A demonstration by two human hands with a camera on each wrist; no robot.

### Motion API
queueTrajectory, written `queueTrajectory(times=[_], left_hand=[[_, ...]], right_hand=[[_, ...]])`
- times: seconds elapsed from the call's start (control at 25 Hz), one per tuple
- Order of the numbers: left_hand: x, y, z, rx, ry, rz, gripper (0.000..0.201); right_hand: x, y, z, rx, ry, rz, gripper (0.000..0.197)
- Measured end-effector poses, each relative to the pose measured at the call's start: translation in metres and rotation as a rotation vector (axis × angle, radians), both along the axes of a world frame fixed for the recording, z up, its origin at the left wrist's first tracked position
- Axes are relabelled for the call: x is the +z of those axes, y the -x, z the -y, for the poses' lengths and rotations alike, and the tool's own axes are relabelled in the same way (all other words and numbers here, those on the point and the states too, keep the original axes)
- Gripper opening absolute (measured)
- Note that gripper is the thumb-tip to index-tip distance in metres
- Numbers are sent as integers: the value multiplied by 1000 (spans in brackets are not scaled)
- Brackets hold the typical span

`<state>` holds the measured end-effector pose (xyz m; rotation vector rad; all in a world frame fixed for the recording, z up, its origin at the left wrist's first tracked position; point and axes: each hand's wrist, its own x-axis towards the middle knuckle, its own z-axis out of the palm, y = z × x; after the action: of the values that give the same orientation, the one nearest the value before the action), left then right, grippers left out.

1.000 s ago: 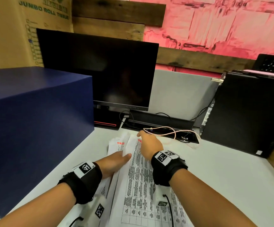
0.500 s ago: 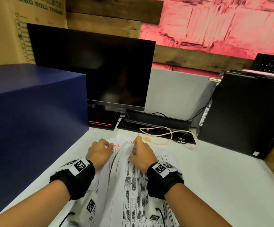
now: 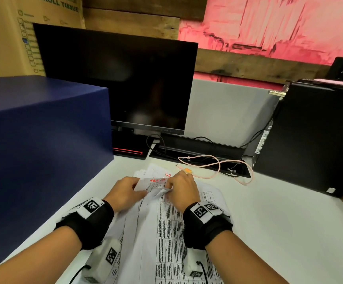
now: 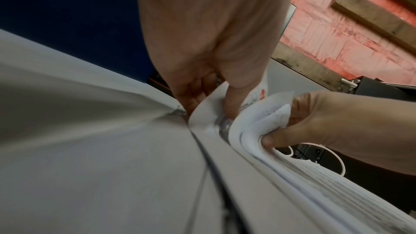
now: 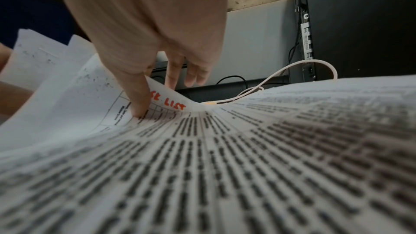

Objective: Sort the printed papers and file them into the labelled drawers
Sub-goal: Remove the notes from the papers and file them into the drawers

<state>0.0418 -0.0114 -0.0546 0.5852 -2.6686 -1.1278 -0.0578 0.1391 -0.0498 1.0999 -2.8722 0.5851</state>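
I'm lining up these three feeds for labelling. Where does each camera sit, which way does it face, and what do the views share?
Head: worn on the head, facing forward and down at the desk; shows both forearms, left hand and right hand on the printed papers.
Left wrist: low over the papers, looking along the left hand's fingers toward the pink wall; the right hand shows too.
Right wrist: low over the papers, looking along the right hand toward the computer tower.
Shared: all show the papers; head and right wrist both show the pale cable.
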Motion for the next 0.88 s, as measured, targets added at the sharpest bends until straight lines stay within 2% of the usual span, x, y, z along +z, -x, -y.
queueTrajectory(times=[0.08,0.16,0.32,0.44,0.52,0.6,0.68,0.76,0.8,0.88], left_hand=[[-1,0,-1,-62,80,-12,31],[1,1,-5,-120,182,3,39],[2,-2,-11,-168,263,35,39],[10,-8,-17,-190,139,17,17],[17,-15,-18,-243,76,51,11],[18,-18,-10,-263,52,104,23],[17,-21,-3,-266,17,139,32],[17,-24,-1,-288,14,181,30],[18,-25,-2,-295,40,198,32],[18,-24,-4,-280,98,213,50]], right_hand=[[-1,3,-1,32,25,-17,15],[0,4,-1,36,62,-12,13],[1,3,-1,-27,66,26,20],[-1,4,-1,-17,75,5,22],[-5,6,-1,19,95,1,31],[-8,7,-1,69,-9,-68,33],[-3,9,-2,121,-83,-142,22],[7,16,-10,211,-133,-174,16],[14,20,-16,255,-178,-135,14],[31,25,-34,294,-305,12,14]])
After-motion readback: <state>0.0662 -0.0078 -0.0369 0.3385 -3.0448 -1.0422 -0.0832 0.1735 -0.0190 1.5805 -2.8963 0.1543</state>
